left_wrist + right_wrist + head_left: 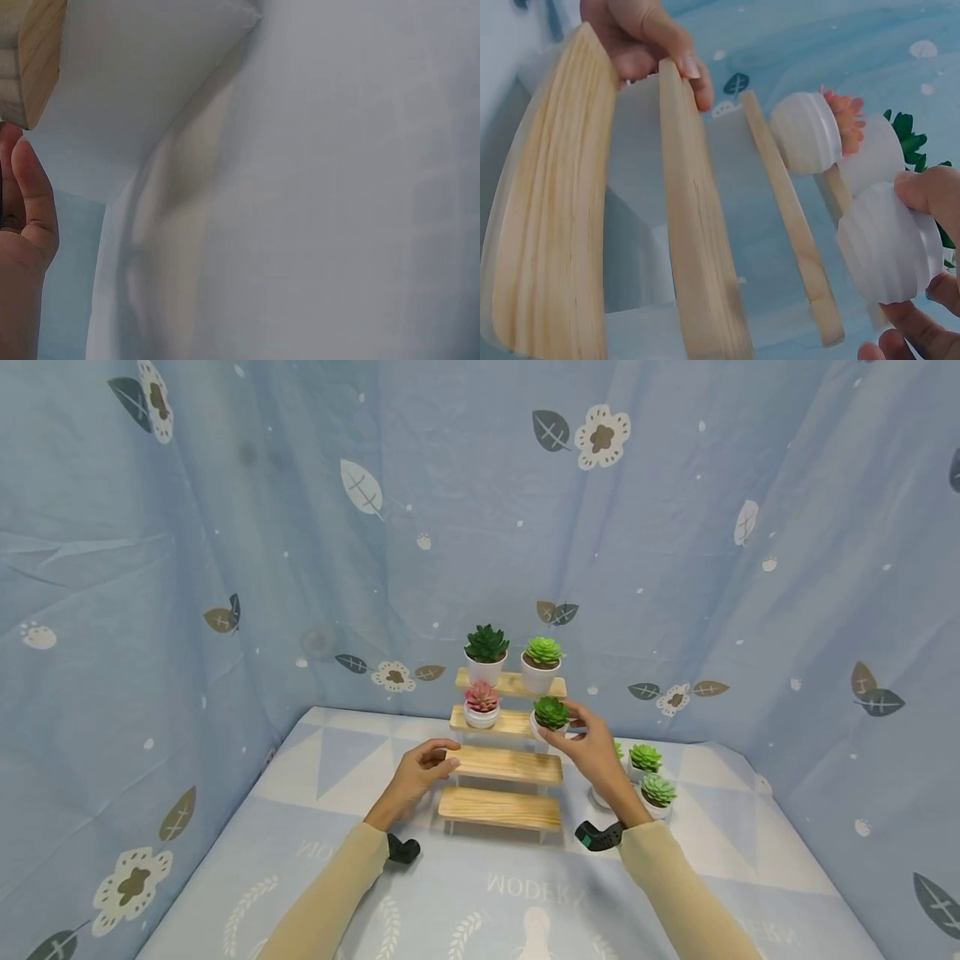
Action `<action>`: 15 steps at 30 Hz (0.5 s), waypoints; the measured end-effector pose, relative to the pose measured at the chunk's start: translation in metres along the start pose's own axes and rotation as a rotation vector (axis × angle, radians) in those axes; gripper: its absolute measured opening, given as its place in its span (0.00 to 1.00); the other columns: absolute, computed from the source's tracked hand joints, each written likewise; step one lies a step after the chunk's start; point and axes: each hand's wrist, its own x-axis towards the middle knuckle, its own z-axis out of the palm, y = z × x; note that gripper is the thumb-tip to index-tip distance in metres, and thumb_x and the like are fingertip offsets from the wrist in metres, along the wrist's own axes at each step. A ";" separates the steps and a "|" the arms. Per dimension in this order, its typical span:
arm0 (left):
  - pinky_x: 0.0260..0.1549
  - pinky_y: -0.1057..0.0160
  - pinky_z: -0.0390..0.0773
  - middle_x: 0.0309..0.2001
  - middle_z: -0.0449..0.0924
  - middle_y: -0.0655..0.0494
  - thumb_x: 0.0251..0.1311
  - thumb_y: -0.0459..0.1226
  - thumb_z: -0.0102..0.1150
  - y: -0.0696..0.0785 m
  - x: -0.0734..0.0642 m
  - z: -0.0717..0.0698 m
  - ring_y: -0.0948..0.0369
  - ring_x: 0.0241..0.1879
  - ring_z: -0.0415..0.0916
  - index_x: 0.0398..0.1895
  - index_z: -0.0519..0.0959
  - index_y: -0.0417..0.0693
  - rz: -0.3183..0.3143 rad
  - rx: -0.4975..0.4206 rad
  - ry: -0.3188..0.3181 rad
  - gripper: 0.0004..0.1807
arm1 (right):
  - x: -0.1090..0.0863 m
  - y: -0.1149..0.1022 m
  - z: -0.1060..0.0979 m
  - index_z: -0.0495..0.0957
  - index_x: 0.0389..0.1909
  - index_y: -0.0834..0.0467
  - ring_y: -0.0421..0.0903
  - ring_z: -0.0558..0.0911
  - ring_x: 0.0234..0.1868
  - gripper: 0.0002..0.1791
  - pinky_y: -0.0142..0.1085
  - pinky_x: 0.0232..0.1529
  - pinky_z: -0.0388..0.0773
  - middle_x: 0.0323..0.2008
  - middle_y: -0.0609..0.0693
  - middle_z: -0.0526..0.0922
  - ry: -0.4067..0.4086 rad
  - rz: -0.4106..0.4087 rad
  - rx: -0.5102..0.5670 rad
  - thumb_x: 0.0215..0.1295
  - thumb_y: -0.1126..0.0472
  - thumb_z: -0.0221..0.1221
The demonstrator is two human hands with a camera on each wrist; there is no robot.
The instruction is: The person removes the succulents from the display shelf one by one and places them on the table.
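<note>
My right hand point(592, 747) holds a white ribbed pot with a dark green succulent point(551, 713) between thumb and fingers, at the right end of the stand's second board from the top. In the right wrist view the pot point(889, 244) looks tilted; whether its base touches the board is hidden. My left hand point(418, 772) grips the left end of the third board on the wooden stepped plant stand point(506, 763), thumb and fingers about its edge. A pink succulent in a white pot point(482, 705) sits at the left of the second board.
On the top board stand a dark green succulent point(486, 653) and a bright green succulent point(542, 664) in white pots. Several more potted succulents point(657, 793) cluster on the table right of the stand, partly behind my right forearm. A patterned blue curtain point(465, 527) surrounds the table.
</note>
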 end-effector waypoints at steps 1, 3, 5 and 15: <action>0.53 0.38 0.79 0.50 0.79 0.44 0.68 0.42 0.68 0.000 0.000 0.000 0.52 0.45 0.78 0.62 0.80 0.47 0.001 0.002 -0.002 0.21 | -0.001 0.000 -0.001 0.70 0.73 0.49 0.52 0.74 0.54 0.43 0.46 0.50 0.74 0.57 0.52 0.77 0.001 0.004 -0.003 0.60 0.38 0.72; 0.52 0.40 0.80 0.50 0.79 0.44 0.68 0.42 0.68 0.000 0.000 0.000 0.51 0.46 0.78 0.62 0.80 0.47 0.000 0.003 -0.005 0.21 | -0.003 0.001 -0.003 0.70 0.73 0.51 0.51 0.74 0.53 0.43 0.46 0.50 0.74 0.58 0.52 0.77 0.001 0.005 -0.009 0.60 0.39 0.72; 0.51 0.45 0.82 0.50 0.79 0.44 0.68 0.43 0.69 0.000 0.000 0.000 0.51 0.46 0.78 0.62 0.80 0.48 -0.001 0.014 -0.004 0.22 | -0.005 0.002 -0.004 0.70 0.73 0.52 0.50 0.74 0.53 0.43 0.45 0.49 0.74 0.58 0.53 0.77 0.002 0.004 -0.016 0.61 0.39 0.72; 0.45 0.57 0.84 0.49 0.80 0.46 0.67 0.43 0.70 0.001 0.000 0.000 0.53 0.44 0.79 0.60 0.81 0.50 0.006 0.007 0.002 0.21 | -0.017 0.007 -0.013 0.70 0.73 0.50 0.57 0.72 0.56 0.45 0.47 0.49 0.73 0.59 0.54 0.74 0.010 0.052 -0.053 0.59 0.35 0.71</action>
